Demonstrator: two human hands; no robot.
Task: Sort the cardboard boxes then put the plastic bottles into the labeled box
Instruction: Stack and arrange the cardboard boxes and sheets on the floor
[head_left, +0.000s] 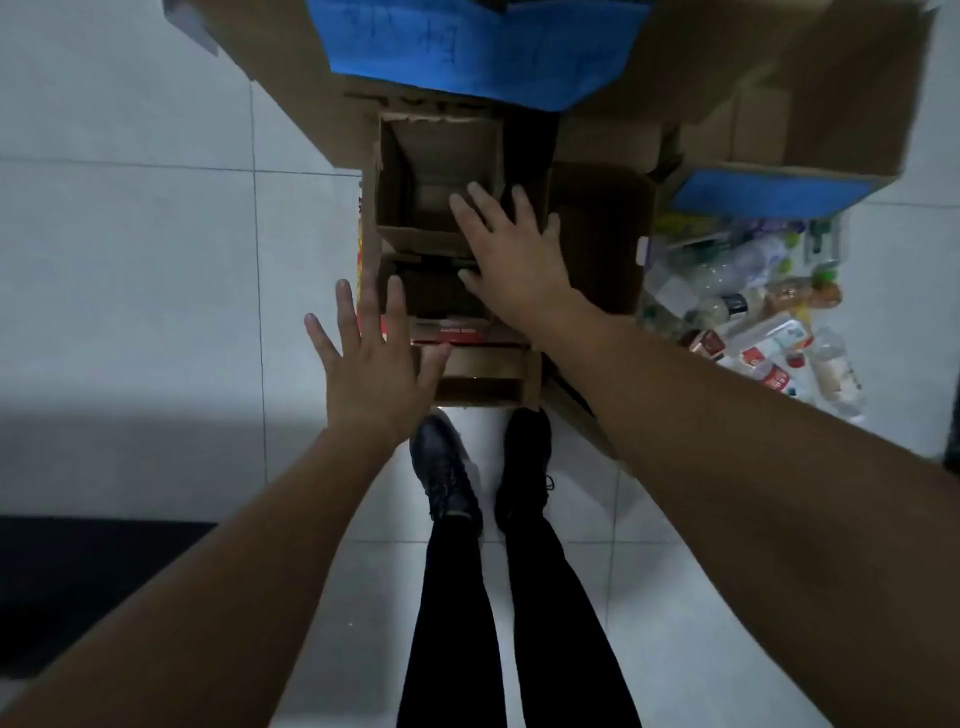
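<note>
A cluster of open brown cardboard boxes (436, 171) stands on the tiled floor straight ahead of my feet. My right hand (511, 254) hovers open over the middle boxes, fingers spread, touching or just above their rims. My left hand (374, 364) is open at the cluster's left edge, beside a small low box (480, 374). A big cardboard box with a blue label bearing handwriting (478, 47) stands at the top. A heap of plastic bottles (748, 312) lies on the floor to the right.
Another cardboard box with a blue strip (769, 192) stands at the upper right, above the bottles. My black shoes (447, 467) stand right against the small box. White tile floor (130, 260) extends to the left; a dark mat (78, 582) lies at lower left.
</note>
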